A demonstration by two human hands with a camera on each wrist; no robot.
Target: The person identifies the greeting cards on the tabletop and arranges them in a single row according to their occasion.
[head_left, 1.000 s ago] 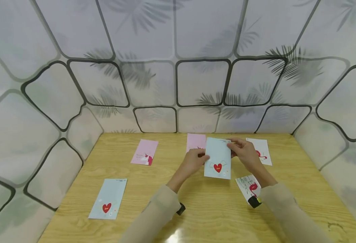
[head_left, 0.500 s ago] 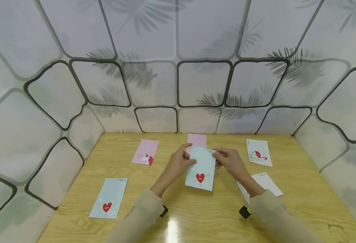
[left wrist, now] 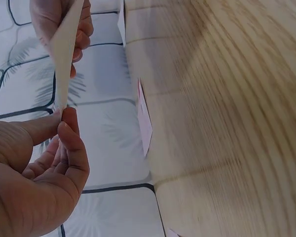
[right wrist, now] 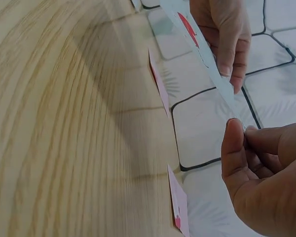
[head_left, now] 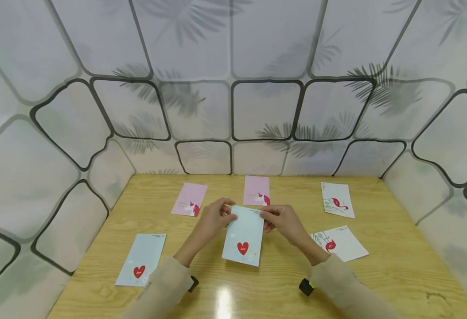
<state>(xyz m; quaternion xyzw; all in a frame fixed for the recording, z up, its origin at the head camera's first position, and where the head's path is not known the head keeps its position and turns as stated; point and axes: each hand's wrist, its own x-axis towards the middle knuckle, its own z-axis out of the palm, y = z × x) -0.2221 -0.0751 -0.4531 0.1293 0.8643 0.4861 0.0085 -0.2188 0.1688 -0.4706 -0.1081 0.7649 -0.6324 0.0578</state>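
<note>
A light blue card (head_left: 242, 232) with a red heart is held up over the middle of the table between both hands. My left hand (head_left: 216, 218) pinches its upper left edge between thumb and fingers. At the upper right corner, my right hand (head_left: 282, 221) pinches it the same way. Both wrist views show the card nearly edge-on, the left hand (left wrist: 49, 168) and right hand (right wrist: 266, 168) each gripping an edge. A matching blue heart card (head_left: 141, 259) lies at the left. Behind the held card lies a pink unicorn card (head_left: 257, 190).
Another pink unicorn card (head_left: 189, 199) lies at the back left. A white flamingo card (head_left: 337, 199) lies at the back right, and a second flamingo card (head_left: 347, 243) is partly behind the right forearm. A patterned cloth wall (head_left: 265, 110) encloses the wooden table (head_left: 281, 292).
Both hands have moved left and toward the body with the blue heart card. The pink card behind it and the front flamingo card now show more fully.
</note>
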